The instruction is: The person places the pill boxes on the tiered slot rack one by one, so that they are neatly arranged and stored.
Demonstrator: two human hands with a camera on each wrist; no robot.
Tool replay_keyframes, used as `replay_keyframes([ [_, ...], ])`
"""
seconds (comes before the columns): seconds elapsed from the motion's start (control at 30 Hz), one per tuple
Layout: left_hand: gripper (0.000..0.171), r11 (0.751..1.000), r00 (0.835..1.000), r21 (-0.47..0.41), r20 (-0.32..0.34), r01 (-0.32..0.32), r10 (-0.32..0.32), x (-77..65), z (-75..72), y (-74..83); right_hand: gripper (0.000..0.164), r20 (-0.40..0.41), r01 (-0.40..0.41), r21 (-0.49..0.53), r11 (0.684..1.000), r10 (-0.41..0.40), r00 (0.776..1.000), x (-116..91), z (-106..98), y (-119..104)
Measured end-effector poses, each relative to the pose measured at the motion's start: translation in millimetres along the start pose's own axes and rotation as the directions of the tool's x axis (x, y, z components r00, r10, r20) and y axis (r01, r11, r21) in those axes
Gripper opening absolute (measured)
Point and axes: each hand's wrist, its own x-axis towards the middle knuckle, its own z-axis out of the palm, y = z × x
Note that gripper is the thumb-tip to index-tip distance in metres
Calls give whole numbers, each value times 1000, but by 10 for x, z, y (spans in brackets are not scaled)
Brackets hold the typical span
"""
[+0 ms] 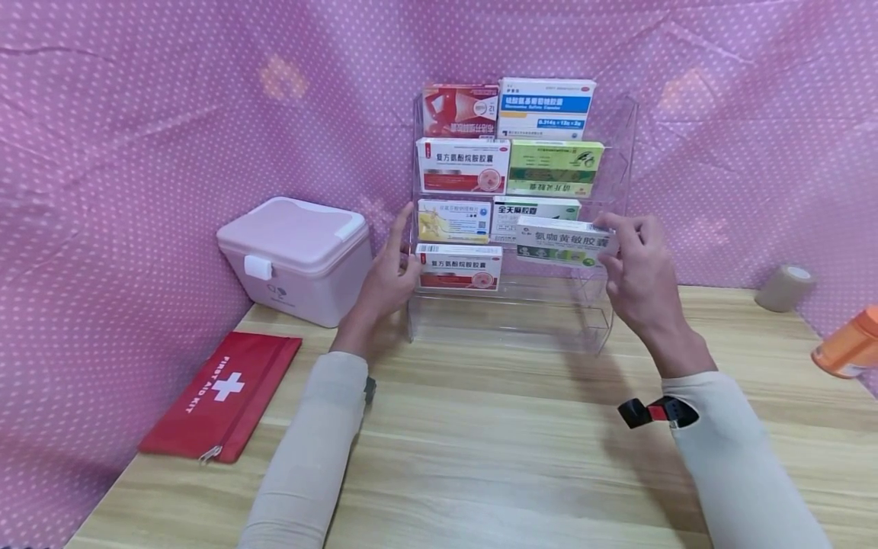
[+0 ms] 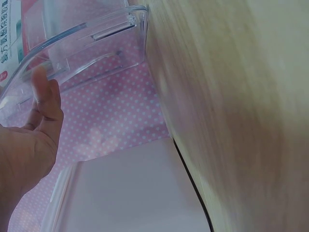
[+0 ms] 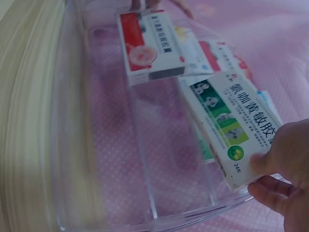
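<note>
My right hand (image 1: 645,284) pinches a white-and-green medicine box (image 1: 559,242) by its right end. The box is slightly tilted, in front of the clear acrylic rack (image 1: 507,335), and partly covers another white-and-green box (image 1: 505,221) on a tier behind. My left hand (image 1: 387,278) rests at the rack's left side, its index finger extended upward along the edge. Next to that hand, a red-and-white medicine box (image 1: 459,268) stands on a lower tier. In the right wrist view, thumb and fingers hold the white-and-green box's near end.
Higher tiers carry a yellow-and-white box (image 1: 454,221), a green box (image 1: 555,169), a blue-and-white box (image 1: 545,110) and other boxes. Left of the rack stand a pink lidded case (image 1: 295,263) and a red first aid pouch (image 1: 222,396). An orange bottle (image 1: 850,347) and a grey cylinder (image 1: 784,290) are at right.
</note>
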Motion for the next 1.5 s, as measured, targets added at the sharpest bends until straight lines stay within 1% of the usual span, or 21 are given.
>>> replay_keyframes([
  [0.27, 93, 1000, 1000, -5, 8, -16, 16, 9, 4, -4, 49, -40, -13, 9, 1000, 13, 999, -21, 87, 121],
  [0.47, 93, 1000, 1000, -13, 10, -7, 7, 4, -3, 4, 49, -30, 8, 1, 1000, -8, 1000, -16, 109, 159],
  [0.7, 94, 1000, 1000, -4, 10, 2, -2, -3, -8, 5, 48, 11, -1, -41, 999, 1, 1000, -16, 92, 168],
  [0.8, 94, 1000, 1000, -3, 6, 3, -3, -4, -10, 5, 48, 31, 20, -66, 998, -18, 999, -18, 104, 171],
  [0.9, 94, 1000, 1000, 2, 2, -1, 1, -1, -10, -1, 47, 58, 60, -90, 994, -55, 997, -27, 141, 190],
  [1.0, 94, 1000, 1000, 5, 3, -4, 4, 1, -9, 1, 44, 104, 92, -126, 988, -80, 991, -51, 189, 214],
  [1.07, 94, 1000, 1000, 2, 5, -4, 4, 0, -11, 8, 42, 152, 97, -158, 983, -72, 986, -67, 218, 218],
  [1.13, 94, 1000, 1000, -3, 5, -3, 3, 1, -11, 16, 42, 203, 87, -184, 979, -48, 978, -86, 241, 214],
  [1.23, 95, 1000, 1000, -4, 3, -2, 2, -3, -12, 23, 44, 258, 48, -196, 979, 4, 966, -111, 262, 196],
  [1.33, 95, 1000, 1000, 4, 2, -2, 2, -9, -11, 18, 44, 262, 21, -180, 983, 27, 965, -127, 277, 177],
  [1.5, 95, 1000, 1000, 4, -3, -9, 9, -12, -12, 11, 43, 237, 12, -150, 989, 24, 971, -137, 294, 146],
])
